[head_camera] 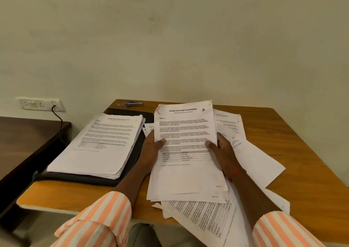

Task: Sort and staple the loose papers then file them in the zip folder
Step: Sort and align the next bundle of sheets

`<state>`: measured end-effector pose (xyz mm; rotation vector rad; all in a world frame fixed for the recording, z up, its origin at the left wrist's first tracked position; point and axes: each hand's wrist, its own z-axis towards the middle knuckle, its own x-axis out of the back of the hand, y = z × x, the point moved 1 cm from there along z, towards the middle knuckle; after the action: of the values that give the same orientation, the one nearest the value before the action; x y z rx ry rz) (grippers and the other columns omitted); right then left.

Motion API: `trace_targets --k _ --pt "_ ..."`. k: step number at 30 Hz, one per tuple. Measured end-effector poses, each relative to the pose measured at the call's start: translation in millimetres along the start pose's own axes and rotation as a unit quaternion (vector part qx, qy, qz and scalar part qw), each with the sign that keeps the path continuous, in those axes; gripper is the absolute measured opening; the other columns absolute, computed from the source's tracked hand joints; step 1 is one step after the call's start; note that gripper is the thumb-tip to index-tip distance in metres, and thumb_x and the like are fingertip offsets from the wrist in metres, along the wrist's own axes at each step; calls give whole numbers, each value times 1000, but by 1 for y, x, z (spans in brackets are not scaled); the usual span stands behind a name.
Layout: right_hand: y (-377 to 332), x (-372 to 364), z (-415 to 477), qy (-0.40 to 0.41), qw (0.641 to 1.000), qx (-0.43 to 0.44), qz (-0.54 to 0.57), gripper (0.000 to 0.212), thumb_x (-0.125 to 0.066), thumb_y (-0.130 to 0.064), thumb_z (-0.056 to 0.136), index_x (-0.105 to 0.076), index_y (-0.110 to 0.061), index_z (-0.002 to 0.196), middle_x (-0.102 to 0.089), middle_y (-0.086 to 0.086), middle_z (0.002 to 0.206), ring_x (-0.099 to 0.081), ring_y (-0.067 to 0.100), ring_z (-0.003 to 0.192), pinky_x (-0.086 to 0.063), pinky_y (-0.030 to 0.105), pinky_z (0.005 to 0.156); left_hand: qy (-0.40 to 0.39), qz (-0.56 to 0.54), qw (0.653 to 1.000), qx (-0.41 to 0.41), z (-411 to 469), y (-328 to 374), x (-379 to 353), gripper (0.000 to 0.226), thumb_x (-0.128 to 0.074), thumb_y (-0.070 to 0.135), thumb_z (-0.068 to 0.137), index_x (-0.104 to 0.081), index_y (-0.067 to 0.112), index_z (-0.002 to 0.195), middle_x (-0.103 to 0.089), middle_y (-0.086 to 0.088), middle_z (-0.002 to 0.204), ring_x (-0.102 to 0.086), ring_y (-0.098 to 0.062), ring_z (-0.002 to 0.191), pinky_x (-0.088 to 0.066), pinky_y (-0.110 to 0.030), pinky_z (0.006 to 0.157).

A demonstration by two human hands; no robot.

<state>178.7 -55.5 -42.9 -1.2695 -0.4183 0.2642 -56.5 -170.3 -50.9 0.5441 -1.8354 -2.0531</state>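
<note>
I hold a small bundle of printed sheets [186, 133] upright over the table, titled page facing me. My left hand [152, 149] grips its left edge, thumb on the front. My right hand [221, 150] grips its right edge the same way. More loose papers [253, 157] lie spread under and to the right of the bundle, some hanging over the near edge [211, 220]. A thick neat stack of papers [102, 142] rests on the open black zip folder [132, 152] at the left. A stapler [134, 104] lies at the table's far edge.
The wooden table [302, 152] stands against a cream wall. A darker table [22, 139] sits to the left. A wall socket [42, 105] has a black cable hanging down between the two tables.
</note>
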Motion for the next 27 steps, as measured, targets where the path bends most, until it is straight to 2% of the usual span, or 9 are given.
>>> trace_targets --k 5,8,12,16,18,20,22,24,27 --pt "-1 1 0 -8 1000 -17 -9 33 -65 -10 96 -61 -17 128 -71 -4 123 -67 15 114 -53 47 102 29 -15 999 -3 -3 3 1 34 -59 8 99 -58 22 130 -72 -2 123 -72 -27 107 -60 -50 88" --pt "-4 1 -2 -11 1000 -26 -11 37 -69 -5 92 -59 -13 127 -71 0 122 -68 17 113 -53 48 101 38 -20 999 -1 -7 9 0 32 -59 10 100 -58 22 130 -72 -1 123 -72 -24 107 -61 -44 86" --pt "-5 7 -1 30 999 -35 12 40 -71 -5 90 -56 -12 126 -72 7 120 -69 23 111 -54 51 98 -17 -21 1000 9 -10 13 -3 30 -59 13 101 -59 16 130 -73 -2 122 -72 -24 107 -61 -38 83" --pt "-10 8 -2 28 999 -38 24 41 -69 -2 91 -54 -12 127 -71 4 121 -68 18 112 -54 44 99 -17 7 1000 -8 -9 15 -6 30 -59 6 100 -59 16 128 -72 3 120 -71 -19 107 -60 -27 78" --pt "-17 4 -4 18 999 -42 18 39 -68 -6 93 -53 -10 128 -71 2 120 -69 16 110 -55 41 97 1 10 1000 -11 -9 11 -5 32 -60 6 99 -59 15 130 -70 -1 124 -70 -22 110 -61 -37 86" --pt "-25 4 -5 30 999 -42 6 29 -63 -19 98 -57 -12 126 -71 -2 119 -67 16 110 -54 37 96 17 1 1000 -2 -10 9 -5 35 -61 10 99 -58 18 132 -69 -3 128 -69 -26 112 -59 -48 91" --pt "-30 2 -6 45 998 -38 -33 21 -56 -28 102 -61 -17 120 -70 -7 116 -65 15 110 -52 34 95 25 -13 1000 -5 -10 9 -3 38 -64 16 98 -57 20 135 -68 -2 129 -68 -27 115 -57 -52 94" --pt "-30 -2 -12 38 997 -33 -63 15 -58 -19 100 -61 -22 115 -67 -14 112 -63 10 108 -50 28 92 28 -17 999 -10 -11 10 -2 40 -66 24 96 -57 22 135 -68 -2 130 -68 -28 116 -56 -56 95" --pt "-23 -8 -28 27 998 -45 -32 35 -65 -5 91 -61 -25 119 -69 -18 113 -63 -2 105 -48 19 88 17 -27 999 -7 -13 13 -3 39 -65 29 95 -59 21 133 -69 -3 129 -68 -30 115 -55 -57 96"
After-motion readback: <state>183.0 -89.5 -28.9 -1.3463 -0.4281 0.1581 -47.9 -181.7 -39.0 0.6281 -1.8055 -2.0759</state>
